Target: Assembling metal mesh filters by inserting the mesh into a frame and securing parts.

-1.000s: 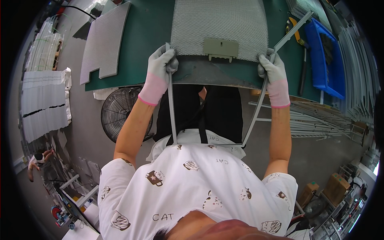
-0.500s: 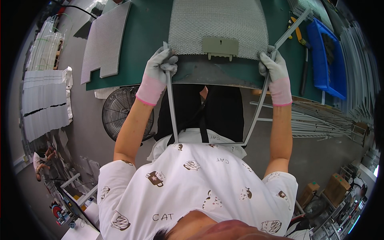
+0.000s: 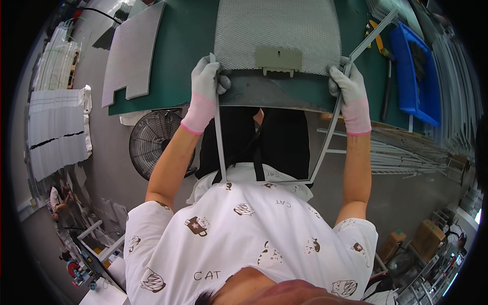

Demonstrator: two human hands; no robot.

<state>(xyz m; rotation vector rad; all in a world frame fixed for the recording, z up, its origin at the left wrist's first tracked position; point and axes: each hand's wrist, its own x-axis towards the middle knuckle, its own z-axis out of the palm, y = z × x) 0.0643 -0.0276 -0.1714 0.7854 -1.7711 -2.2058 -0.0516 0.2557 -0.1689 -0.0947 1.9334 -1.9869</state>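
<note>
At the green tabletop (image 3: 183, 56), upper centre, grips a bent grey frame (image 3: 219, 133) in left hand (image 3: 209, 76) and right hand (image 3: 347, 81) beside the mesh panel (image 3: 277, 25), seemingly to keep its sides spread.

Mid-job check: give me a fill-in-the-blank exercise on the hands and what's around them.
1. The left hand and right hand each wear a ____.
2. The upper end of the grey frame angles outward past the ____ hand.
3. The bin on the table is coloured ____.
4. The fan is on the person's ____ side.

Missing words: glove; right; blue; left.
</note>
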